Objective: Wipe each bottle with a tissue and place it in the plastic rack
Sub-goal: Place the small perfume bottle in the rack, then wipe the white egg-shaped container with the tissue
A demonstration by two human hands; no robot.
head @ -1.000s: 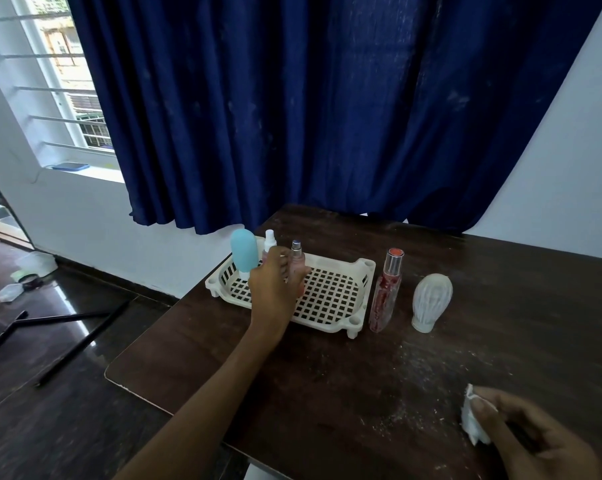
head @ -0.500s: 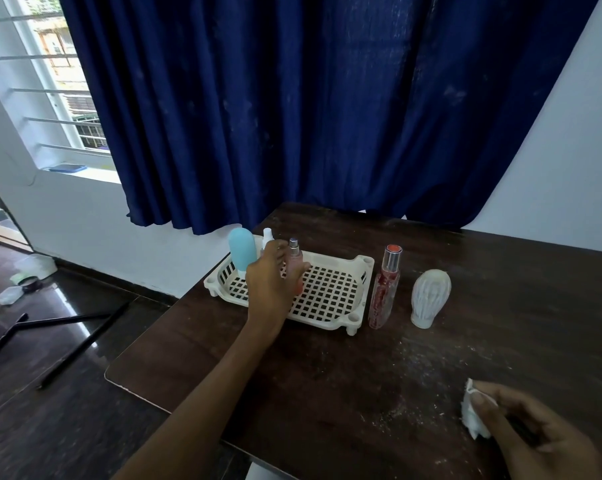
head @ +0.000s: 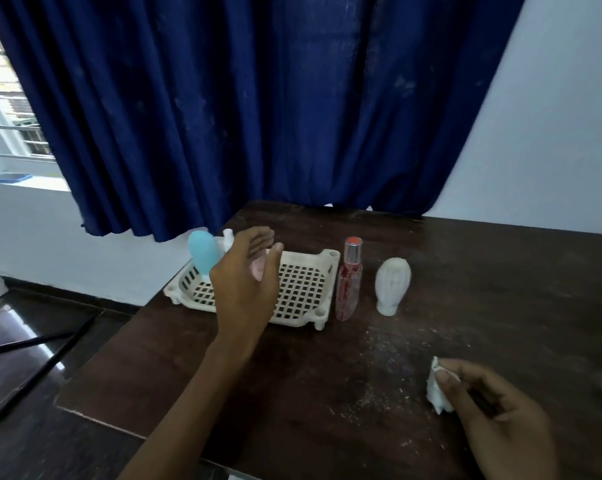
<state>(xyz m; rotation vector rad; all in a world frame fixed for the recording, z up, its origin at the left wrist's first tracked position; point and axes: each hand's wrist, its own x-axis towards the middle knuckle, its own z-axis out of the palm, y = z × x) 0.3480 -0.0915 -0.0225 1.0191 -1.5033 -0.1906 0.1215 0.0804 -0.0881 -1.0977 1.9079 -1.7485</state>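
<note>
A white plastic rack (head: 328, 259) sits on the dark table (head: 327, 393). At its far left end stand a light blue bottle (head: 202, 252) and a small white bottle (head: 228, 235). My left hand (head: 246, 282) hovers over the rack with its fingers spread and holds nothing; it hides the slim pink bottle it held a moment ago. Just right of the rack stands a tall red bottle (head: 350, 282), with a white ribbed bottle (head: 392, 284) further right. Near the table's front right, my right hand (head: 500, 420) pinches a crumpled white tissue (head: 436, 393).
White crumbs are scattered on the table between the bottles and my right hand. A blue curtain (head: 258, 116) hangs behind the table. The table's left edge drops to a dark shiny floor with black rods (head: 43, 368) lying on it.
My left hand has let go of the slim pink bottle in the rack, opened, and lifted up to the right. My right hand stays put with the tissue.
</note>
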